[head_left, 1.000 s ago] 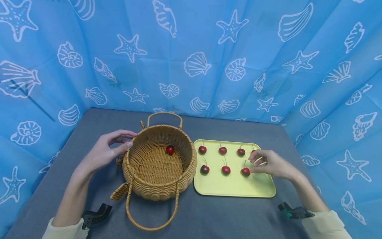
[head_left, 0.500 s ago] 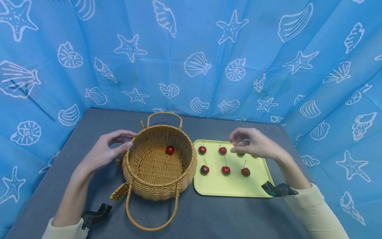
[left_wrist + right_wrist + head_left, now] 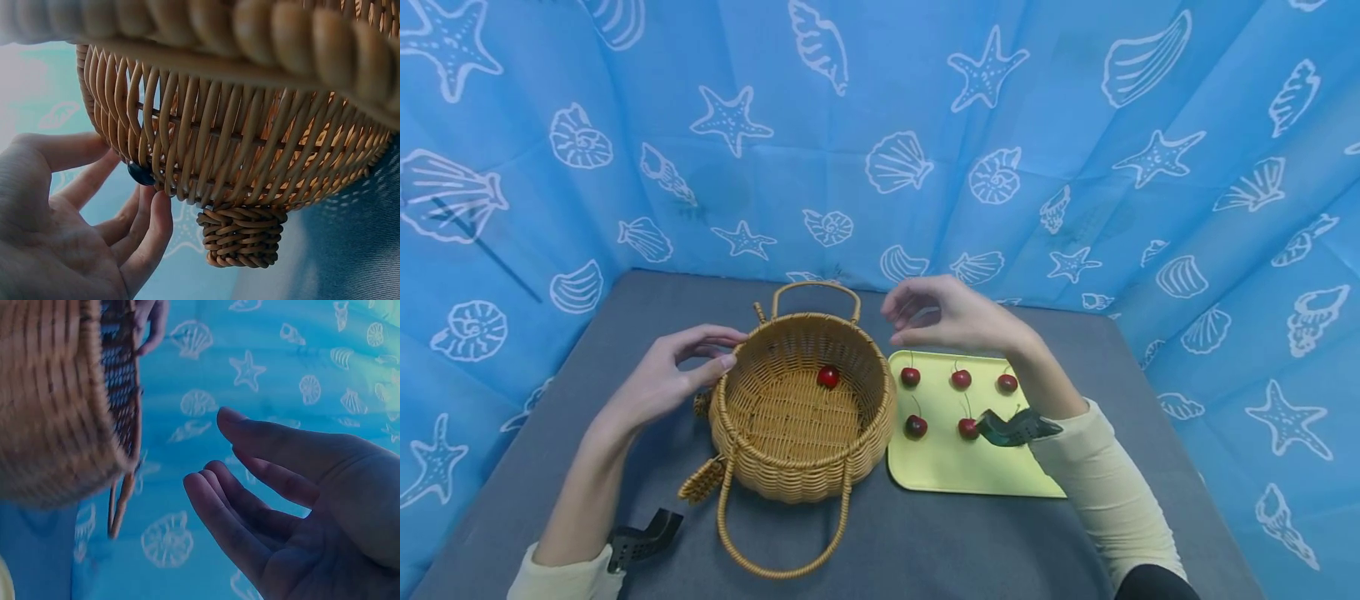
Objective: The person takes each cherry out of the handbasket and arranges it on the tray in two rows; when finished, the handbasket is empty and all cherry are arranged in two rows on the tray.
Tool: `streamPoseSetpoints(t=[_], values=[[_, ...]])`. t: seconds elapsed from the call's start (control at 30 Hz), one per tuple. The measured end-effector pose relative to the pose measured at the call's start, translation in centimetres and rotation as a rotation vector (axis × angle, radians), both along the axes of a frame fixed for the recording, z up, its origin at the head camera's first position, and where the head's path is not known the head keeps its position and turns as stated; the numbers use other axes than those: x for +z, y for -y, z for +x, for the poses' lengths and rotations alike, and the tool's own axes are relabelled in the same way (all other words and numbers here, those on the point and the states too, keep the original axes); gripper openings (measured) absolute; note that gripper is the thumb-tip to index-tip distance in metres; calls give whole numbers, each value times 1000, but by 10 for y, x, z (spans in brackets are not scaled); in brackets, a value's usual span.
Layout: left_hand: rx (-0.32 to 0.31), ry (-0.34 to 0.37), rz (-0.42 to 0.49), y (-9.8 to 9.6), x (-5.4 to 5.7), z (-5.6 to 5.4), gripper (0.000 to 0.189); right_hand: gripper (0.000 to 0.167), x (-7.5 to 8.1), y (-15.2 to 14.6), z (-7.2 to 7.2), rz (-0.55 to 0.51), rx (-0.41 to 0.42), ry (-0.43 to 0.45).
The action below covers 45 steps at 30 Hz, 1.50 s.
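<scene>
A round wicker basket [image 3: 790,492] stands left of centre with a single red cherry [image 3: 827,377] on its woven floor. At its left rim my left hand [image 3: 673,371] holds on, thumb and fingertips against the wicker; the left wrist view shows the fingers [image 3: 147,237] beside a black button. Right of the basket lies a pale yellow tray [image 3: 955,479] with several stemmed cherries [image 3: 961,380] in two rows, partly hidden by my right forearm. My right hand [image 3: 951,312] hovers behind the tray's back left corner, fingers loosely curved, nothing visible between them.
The basket has two arched handles, one lying forward [image 3: 784,573], one raised at the back [image 3: 816,285]. Woven trim [image 3: 702,481] sticks out on its left. A grey-covered table [image 3: 970,550] meets blue shell-patterned curtains [image 3: 850,108] behind and at both sides.
My right hand has moved left and back, from over the tray's right part to near the basket's back right rim. My left hand and the basket stay put.
</scene>
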State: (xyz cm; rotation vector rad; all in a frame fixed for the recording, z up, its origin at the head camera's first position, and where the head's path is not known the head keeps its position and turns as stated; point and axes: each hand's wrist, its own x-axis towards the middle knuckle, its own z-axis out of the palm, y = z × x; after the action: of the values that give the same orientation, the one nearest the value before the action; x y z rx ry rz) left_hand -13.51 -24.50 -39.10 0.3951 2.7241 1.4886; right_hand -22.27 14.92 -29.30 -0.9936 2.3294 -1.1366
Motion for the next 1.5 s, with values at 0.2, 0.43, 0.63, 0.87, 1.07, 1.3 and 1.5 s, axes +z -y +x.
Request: streamPoseSetpoints(t=[0.2, 0.43, 0.63, 0.87, 1.07, 1.3, 1.5], values=[[-2, 3, 0, -1, 0, 0, 36, 37, 7, 45, -14, -31, 124, 41], [-1, 4, 8, -1, 1, -1, 36, 40, 6, 95, -31, 7, 284, 65], [-14, 7, 12, -2, 1, -1, 36, 33, -6, 120, -40, 72, 344, 229], [-1, 13, 1, 0, 1, -1, 36, 34, -29, 142, -41, 287, 359, 391], [-5, 14, 3, 1, 0, -2, 37, 25, -47, 153, -44, 387, 360, 457], [-3, 11, -9, 1, 0, -2, 37, 22, -62, 159, -45, 353, 410, 535], [-7, 17, -9, 0, 1, -2, 38, 39, -69, 164, -46, 435, 364, 560]])
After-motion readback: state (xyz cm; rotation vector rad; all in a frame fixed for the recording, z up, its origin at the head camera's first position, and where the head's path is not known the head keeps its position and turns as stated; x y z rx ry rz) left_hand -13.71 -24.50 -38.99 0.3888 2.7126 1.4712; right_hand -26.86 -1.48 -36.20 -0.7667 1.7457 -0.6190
